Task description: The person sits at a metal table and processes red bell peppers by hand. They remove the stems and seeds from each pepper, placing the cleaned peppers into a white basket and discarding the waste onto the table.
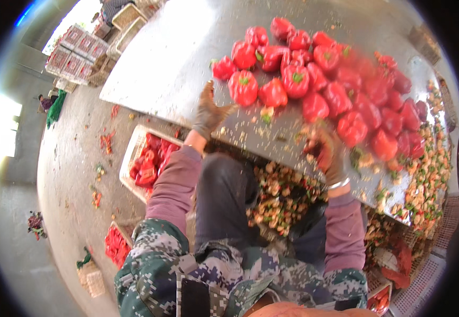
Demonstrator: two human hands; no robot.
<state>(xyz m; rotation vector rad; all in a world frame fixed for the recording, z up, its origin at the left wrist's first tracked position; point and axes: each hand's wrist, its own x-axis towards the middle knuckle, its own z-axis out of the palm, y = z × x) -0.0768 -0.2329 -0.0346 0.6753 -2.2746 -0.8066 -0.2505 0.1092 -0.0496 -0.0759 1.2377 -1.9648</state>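
My left hand [210, 112], in a soiled glove, is spread above the near edge of the metal table [174, 79]. Its fingers are apart and hold nothing. The closest red bell pepper [243, 88] lies just beyond it, with a small piece of pepper core [267, 115] farther right. My right hand [326, 148], also gloved, has curled fingers beside the heap of red bell peppers [336, 97]. Blur around its fingertips hides whether anything is between them. Loose seeds are scattered on the metal between my hands.
A crate of red peppers [150, 164] stands on the floor at my left, with another crate [117, 243] behind it. Discarded cores [423, 186] pile up at the table's right end and under it [281, 194]. Stacked cartons [76, 53] and people are farther off.
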